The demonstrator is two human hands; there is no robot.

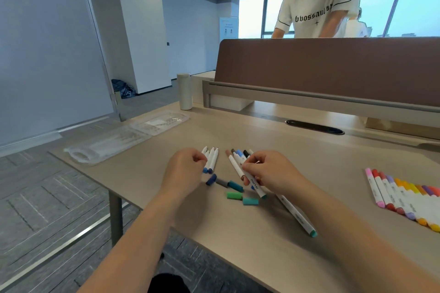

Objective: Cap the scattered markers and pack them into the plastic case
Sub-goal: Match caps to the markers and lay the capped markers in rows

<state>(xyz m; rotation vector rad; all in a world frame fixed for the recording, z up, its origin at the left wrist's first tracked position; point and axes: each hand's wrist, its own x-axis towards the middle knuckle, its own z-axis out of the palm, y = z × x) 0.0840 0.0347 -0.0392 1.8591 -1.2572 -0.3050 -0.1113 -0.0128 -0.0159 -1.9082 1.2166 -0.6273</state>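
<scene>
My left hand (184, 169) has its fingers curled beside a small bunch of white markers with blue ends (211, 160). My right hand (264, 169) grips a bundle of white markers (238, 162) with brown, blue and black tips. Loose caps lie between and below the hands: a dark blue cap (211, 179), a grey one (222, 182), a teal one (235, 186), a green one (234, 195) and a turquoise one (250, 201). A long teal-ended marker (298, 215) lies by my right forearm. The clear plastic case (123, 138) lies open at the table's left edge.
A row of capped pink, red, purple, yellow and orange markers (404, 197) lies at the right. A pale tumbler (184, 91) stands behind the case. A brown desk divider (333, 66) rises at the back, with a person standing behind it. A cable slot (314, 127) sits mid-table.
</scene>
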